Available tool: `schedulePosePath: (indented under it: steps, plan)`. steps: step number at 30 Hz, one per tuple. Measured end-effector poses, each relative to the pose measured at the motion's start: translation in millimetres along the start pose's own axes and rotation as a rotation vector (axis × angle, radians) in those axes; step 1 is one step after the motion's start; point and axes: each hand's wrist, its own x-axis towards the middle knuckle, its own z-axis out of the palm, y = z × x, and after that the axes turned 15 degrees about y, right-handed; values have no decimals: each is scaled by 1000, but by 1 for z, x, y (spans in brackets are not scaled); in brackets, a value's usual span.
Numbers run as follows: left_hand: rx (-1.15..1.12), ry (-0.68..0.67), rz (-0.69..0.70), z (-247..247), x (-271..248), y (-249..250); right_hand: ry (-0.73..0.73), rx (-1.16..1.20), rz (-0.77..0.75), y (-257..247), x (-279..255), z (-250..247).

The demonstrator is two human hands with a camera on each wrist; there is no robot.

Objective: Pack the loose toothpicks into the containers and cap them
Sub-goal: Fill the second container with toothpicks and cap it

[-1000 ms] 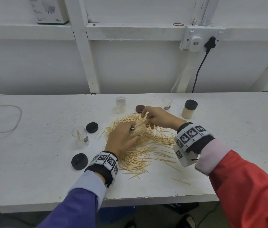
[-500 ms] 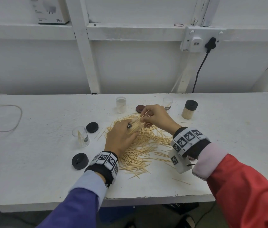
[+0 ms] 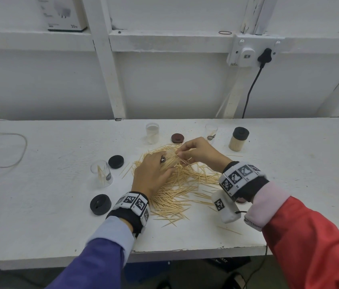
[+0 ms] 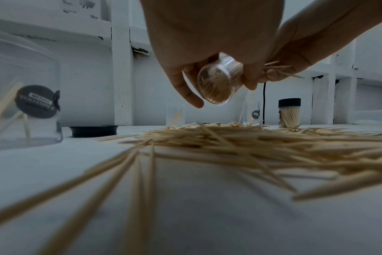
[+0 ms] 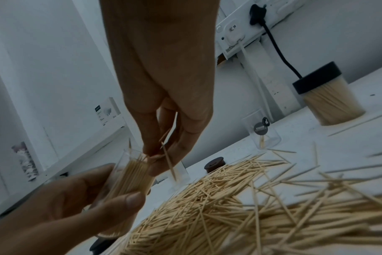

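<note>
Clear plastic shows in the left hand [image 3: 151,174]: its grip is wrapped round a small container [image 4: 218,84], held tilted above the pile and already packed with toothpicks, its round base facing the left wrist camera. The right hand [image 3: 197,152] meets it at the open mouth, thumb and fingers [image 5: 181,145] pinching a few toothpicks [image 5: 167,155] right at the rim, some of their tips sticking out sideways.

Under both hands a broad heap of loose toothpicks [image 3: 181,184] lies spread over the white tabletop [image 3: 39,205], with a few strays near the front edge. A capped container [image 3: 238,139], full of toothpicks, stands upright at the far right. Three more clear containers stand open: one at the left [image 3: 102,174] with a handful of toothpicks leaning inside, one at the back [image 3: 152,132], and one behind the right hand [image 3: 211,131] bearing a dark round label. Black caps lie loose: one just beside the left container [image 3: 116,161], one nearer the front [image 3: 100,204]. A dark brown cap [image 3: 177,138] sits at the back of the heap.
</note>
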Motion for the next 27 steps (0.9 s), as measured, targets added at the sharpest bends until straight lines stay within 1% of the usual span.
schedulePosePath:
  steps: [4,7,9,14,18,21,24,27]
  plan:
    - [-2,7,-11,0,0,0,-94,-9,51,-7,-1,-6]
    - [4,-1,-14,0,0,0,-169,-101,11,-9,-3,-13]
    - [8,-9,-8,0,0,0,-153,-171,-36,-7,-3,-13]
    - [7,-43,19,-1,1,1,-15,-242,-155,-7,3,-12]
    - [-24,-122,100,2,0,-2,32,-252,-230,-11,9,-12]
    - [-77,-123,94,2,-1,-1,78,-319,-307,-13,9,-7]
    - [-122,-110,72,1,0,1,57,-325,-359,-11,8,3]
    - [-170,-74,35,0,0,1,-30,-251,-315,-9,5,10]
